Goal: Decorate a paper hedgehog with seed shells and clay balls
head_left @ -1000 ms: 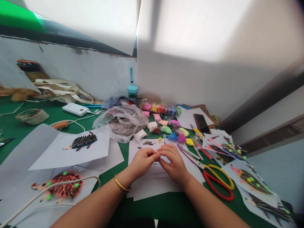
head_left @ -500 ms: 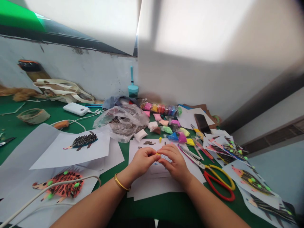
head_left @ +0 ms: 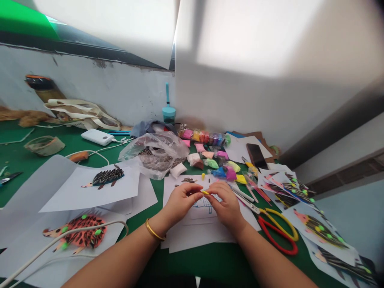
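Between the fingertips of both hands is a small piece of yellow clay (head_left: 205, 193). My left hand (head_left: 183, 200), with a gold bangle at the wrist, pinches its left end. The thumb and forefinger of my right hand (head_left: 225, 203) are closed on its other end. Below the hands lies a white sheet with a blue line drawing (head_left: 207, 206), partly covered by my fingers. Beyond them, several sunflower seeds (head_left: 188, 180) and a small yellow lump (head_left: 203, 176) rest on the paper.
Scissors (head_left: 277, 228) with red and yellow handles lie at the right, near hedgehog pictures (head_left: 321, 228). Colored clay packets (head_left: 211, 163) and a clear plastic bag of seeds (head_left: 156, 154) sit behind. At left are more hedgehog pictures (head_left: 108, 176) and a white cable (head_left: 99, 226).
My fingers have shifted on the yellow clay, which now shows as a longer strip. My right hand has turned slightly, uncovering more of the blue drawing.
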`<state>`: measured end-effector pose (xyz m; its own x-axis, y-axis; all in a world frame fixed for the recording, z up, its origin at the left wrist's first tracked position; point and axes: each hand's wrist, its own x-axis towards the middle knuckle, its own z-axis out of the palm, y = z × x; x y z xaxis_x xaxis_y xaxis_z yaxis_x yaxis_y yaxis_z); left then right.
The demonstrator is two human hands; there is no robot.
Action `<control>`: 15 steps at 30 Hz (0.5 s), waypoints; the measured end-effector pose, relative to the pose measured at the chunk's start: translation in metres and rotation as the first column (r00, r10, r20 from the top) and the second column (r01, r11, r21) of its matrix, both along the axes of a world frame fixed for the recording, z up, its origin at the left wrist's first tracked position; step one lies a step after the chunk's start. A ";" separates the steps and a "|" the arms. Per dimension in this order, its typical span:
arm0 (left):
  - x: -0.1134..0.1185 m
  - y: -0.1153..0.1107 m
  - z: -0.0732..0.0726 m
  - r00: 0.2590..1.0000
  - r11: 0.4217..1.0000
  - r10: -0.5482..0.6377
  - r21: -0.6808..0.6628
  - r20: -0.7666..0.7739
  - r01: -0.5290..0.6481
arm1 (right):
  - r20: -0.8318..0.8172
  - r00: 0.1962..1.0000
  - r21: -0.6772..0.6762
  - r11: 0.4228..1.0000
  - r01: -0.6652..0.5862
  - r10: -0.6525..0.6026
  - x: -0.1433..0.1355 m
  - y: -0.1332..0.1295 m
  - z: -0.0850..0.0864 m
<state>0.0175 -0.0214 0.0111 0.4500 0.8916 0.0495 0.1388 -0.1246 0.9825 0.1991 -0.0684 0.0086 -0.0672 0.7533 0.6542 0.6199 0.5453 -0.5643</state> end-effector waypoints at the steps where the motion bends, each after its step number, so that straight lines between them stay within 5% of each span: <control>1: 0.000 -0.001 -0.001 1.000 0.999 0.001 0.036 -0.009 0.000 | 0.005 1.000 -0.001 1.000 -0.010 0.010 0.000 0.000 -0.001; 8: -0.002 -0.005 0.001 0.997 0.942 0.053 0.334 -0.063 -0.029 | 0.020 0.998 -0.033 0.998 -0.053 0.053 -0.005 0.000 -0.007; 15: -0.002 -0.005 0.003 0.994 0.956 0.106 0.276 -0.028 -0.095 | -0.035 0.997 -0.148 0.987 -0.071 0.066 -0.005 -0.001 -0.007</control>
<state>0.0159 -0.0269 0.0144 0.3658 0.8871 0.2815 0.2050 -0.3718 0.9054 0.1937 -0.0693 0.0012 -0.1042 0.8367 0.5377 0.5656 0.4946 -0.6599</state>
